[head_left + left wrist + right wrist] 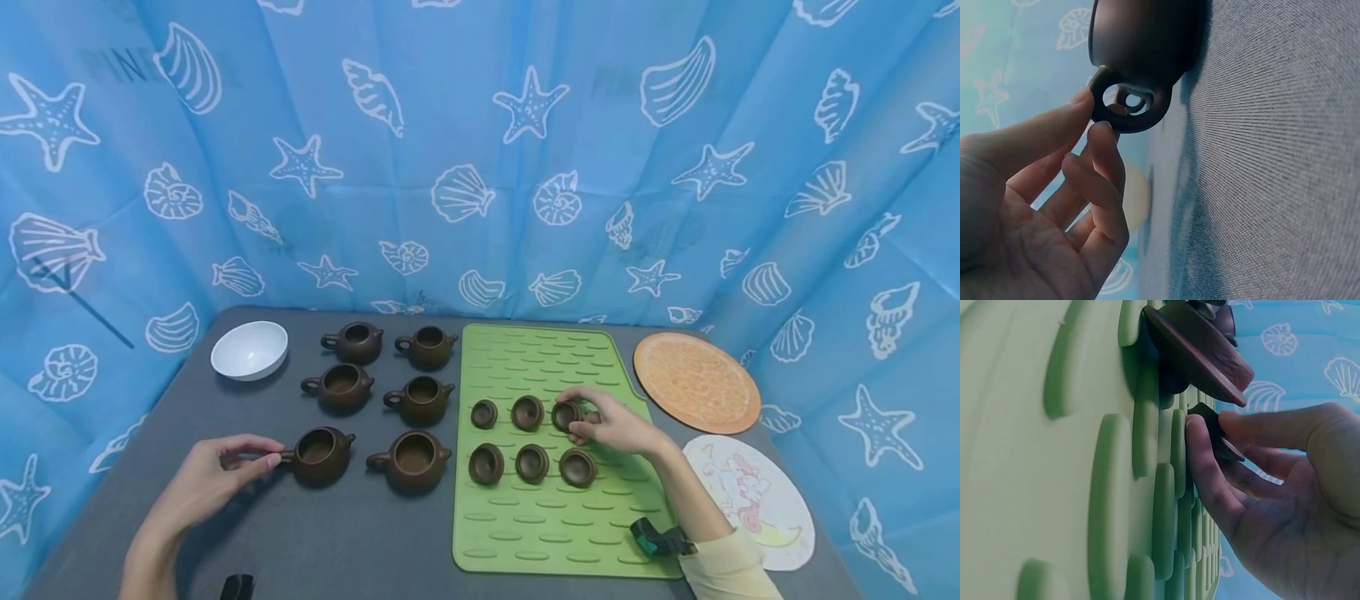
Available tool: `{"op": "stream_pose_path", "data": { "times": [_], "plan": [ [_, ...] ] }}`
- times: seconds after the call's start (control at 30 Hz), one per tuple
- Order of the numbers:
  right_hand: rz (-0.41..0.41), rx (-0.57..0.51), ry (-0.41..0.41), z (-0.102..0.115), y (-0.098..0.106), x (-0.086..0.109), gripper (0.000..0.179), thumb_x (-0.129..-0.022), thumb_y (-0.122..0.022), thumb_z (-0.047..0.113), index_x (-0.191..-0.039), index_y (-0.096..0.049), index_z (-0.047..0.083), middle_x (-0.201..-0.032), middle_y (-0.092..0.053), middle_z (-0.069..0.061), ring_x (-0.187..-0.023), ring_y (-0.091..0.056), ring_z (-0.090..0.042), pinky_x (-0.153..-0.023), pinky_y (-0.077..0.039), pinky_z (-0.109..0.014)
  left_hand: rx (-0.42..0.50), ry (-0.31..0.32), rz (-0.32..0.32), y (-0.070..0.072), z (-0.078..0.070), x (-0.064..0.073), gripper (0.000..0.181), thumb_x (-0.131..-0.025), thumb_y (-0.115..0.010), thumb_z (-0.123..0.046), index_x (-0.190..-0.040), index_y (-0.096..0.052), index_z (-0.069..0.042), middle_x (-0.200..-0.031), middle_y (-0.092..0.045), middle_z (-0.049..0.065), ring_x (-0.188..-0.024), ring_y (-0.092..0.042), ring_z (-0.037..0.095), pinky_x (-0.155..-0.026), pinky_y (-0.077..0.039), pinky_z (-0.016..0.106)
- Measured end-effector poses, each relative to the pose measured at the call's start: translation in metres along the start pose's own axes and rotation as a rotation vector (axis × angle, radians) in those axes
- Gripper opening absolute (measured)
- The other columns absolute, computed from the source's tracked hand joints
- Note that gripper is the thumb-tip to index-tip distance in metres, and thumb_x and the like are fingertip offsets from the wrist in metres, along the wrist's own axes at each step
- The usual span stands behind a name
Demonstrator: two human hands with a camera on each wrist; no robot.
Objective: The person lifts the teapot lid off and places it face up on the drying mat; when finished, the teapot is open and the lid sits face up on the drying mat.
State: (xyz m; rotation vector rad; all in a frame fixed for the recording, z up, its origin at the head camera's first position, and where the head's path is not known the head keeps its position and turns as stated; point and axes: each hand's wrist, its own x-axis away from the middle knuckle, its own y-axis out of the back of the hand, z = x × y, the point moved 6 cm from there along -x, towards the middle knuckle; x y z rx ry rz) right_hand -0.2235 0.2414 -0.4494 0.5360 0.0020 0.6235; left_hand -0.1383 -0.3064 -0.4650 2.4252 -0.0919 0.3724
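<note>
In the head view my left hand [213, 477] pinches the ring handle of a dark brown lidless teapot [321, 457] at the front left of several such teapots. The left wrist view shows thumb and fingertips on that handle [1132, 124]. My right hand [621, 427] holds a small brown teapot lid [566, 415] at the right end of the back row on the green mat [525, 533]. In the right wrist view, thumb and fingers grip this lid [1213, 430] low over the mat. Several more lids lie hollow side up around it, one lid [577, 467] just in front.
Other teapots stand in two columns, including a teapot [414, 462] right of the one in my left hand. A white bowl [250, 350] sits at the back left. To the right lie an orange round mat [697, 383] and a white round mat [780, 533]. Blue curtains surround the grey table.
</note>
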Motion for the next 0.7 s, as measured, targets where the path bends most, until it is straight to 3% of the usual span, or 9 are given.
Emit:
{"op": "stream_pose_path", "data": {
  "times": [0.17,0.33,0.5,0.7],
  "plan": [
    [0.002,0.042,-0.012,0.0,-0.001,-0.002,0.055,-0.106,-0.066,0.004,-0.155,-0.043,-0.008,-0.153,-0.046,-0.037,-0.069,-0.065,-0.016,-0.058,-0.049,-0.026,-0.009,-0.001,0.0,0.001,0.002,0.001,0.04,-0.103,-0.075,-0.035,-0.133,-0.075,-0.008,-0.112,-0.079,0.008,-0.082,-0.071,0.015,-0.066,-0.058,0.028],
    [-0.01,0.051,-0.02,-0.003,0.0,-0.003,0.058,-0.106,-0.068,0.008,-0.156,-0.043,-0.006,-0.154,-0.044,-0.036,-0.065,-0.063,-0.018,-0.06,-0.054,-0.029,-0.019,0.013,0.02,0.003,0.004,0.001,0.043,-0.103,-0.075,-0.037,-0.135,-0.073,-0.009,-0.112,-0.079,0.007,-0.084,-0.07,0.016,-0.066,-0.056,0.029],
    [-0.057,0.046,-0.031,0.0,0.005,0.003,0.06,-0.106,-0.069,0.009,-0.157,-0.043,-0.005,-0.156,-0.044,-0.037,-0.06,-0.058,-0.013,-0.053,-0.048,-0.027,-0.033,-0.044,0.037,0.004,0.001,0.0,0.043,-0.103,-0.076,-0.035,-0.135,-0.073,-0.006,-0.116,-0.08,0.01,-0.084,-0.073,0.015,-0.065,-0.055,0.028],
    [-0.163,0.083,-0.048,0.01,0.016,0.021,0.058,-0.107,-0.069,0.014,-0.158,-0.045,0.002,-0.158,-0.049,-0.033,-0.066,-0.067,-0.024,-0.056,-0.057,-0.034,-0.08,-0.164,0.045,0.013,-0.008,0.003,0.043,-0.102,-0.077,-0.031,-0.135,-0.071,-0.003,-0.127,-0.078,0.016,-0.094,-0.076,0.011,-0.072,-0.061,0.025]
  ]
}}
